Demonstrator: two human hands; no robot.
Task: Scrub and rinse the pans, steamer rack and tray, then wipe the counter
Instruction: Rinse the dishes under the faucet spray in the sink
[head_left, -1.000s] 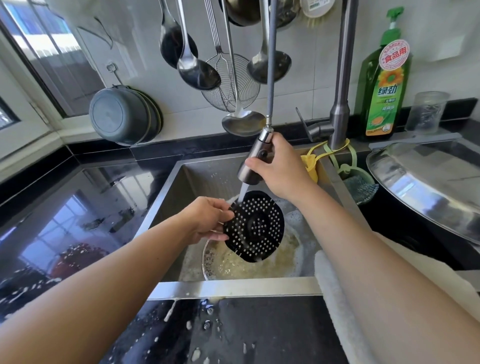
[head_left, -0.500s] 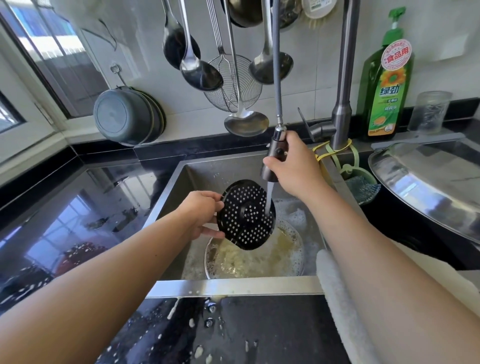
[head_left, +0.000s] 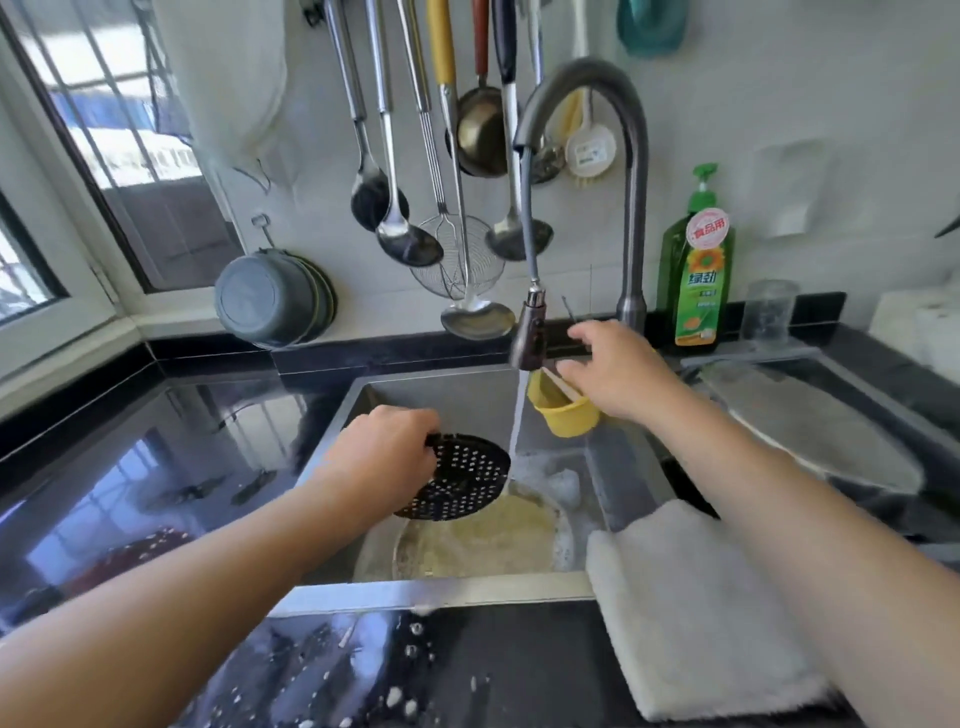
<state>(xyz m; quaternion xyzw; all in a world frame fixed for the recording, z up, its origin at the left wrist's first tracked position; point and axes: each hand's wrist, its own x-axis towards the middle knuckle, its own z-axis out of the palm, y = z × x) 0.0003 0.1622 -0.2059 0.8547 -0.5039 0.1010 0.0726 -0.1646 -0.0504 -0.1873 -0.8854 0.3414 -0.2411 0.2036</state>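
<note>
Both hands are over the sink (head_left: 452, 387): my left hand (head_left: 382, 457) grips one black steamer rack (head_left: 460, 478) above a pan (head_left: 483, 540) of yellowish soapy water; my right hand (head_left: 621, 371), fingers loose and holding nothing, hovers beside one dangling spray head (head_left: 530, 338), over a yellow cup (head_left: 563, 415).

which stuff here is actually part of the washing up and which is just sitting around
In use: steamer rack held by left hand; spray head running; soapy pan; right hand open.

Lying about: soap bottle, hanging ladles, white cloth, glass.
</note>
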